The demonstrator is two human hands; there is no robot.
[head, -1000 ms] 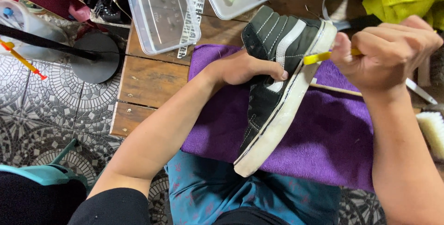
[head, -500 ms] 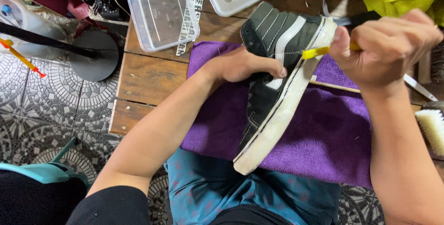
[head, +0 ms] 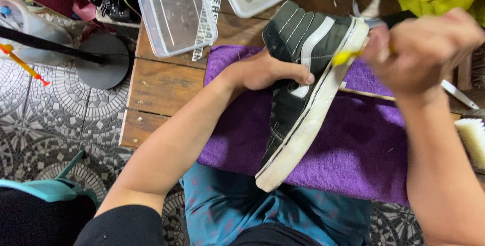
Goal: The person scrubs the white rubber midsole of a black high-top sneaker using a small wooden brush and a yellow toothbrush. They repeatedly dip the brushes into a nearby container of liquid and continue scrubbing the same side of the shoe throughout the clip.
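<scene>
Shifted up and toward 1 o'clock since a second ago: right hand [head: 424, 49], blurred mid-stroke, fist closed round a yellow-handled brush [head: 346, 57] whose tip meets the white sole edge near the heel. Tilted slightly too: shoe [head: 303, 99], heel at 12 o'clock, toe overhanging the towel's near edge at 6. Unchanged otherwise: left hand [head: 268, 71], fingers curled and pressed onto the black upper, pinning it on the purple towel [head: 364, 145] spread over the wooden table [head: 156, 89].

Likely trouble, as a judgement: slipping shoe, since only the left hand's press holds it tilted on one side; a hard stroke at the heel could pivot it off the towel toward the lap. Possible smearing of the black upper if the brush rides over the sole's rim.

Still lying at 11 o'clock: clear tub [head: 174, 11]. At 3 o'clock, pale brush [head: 472, 140], untouched.
</scene>
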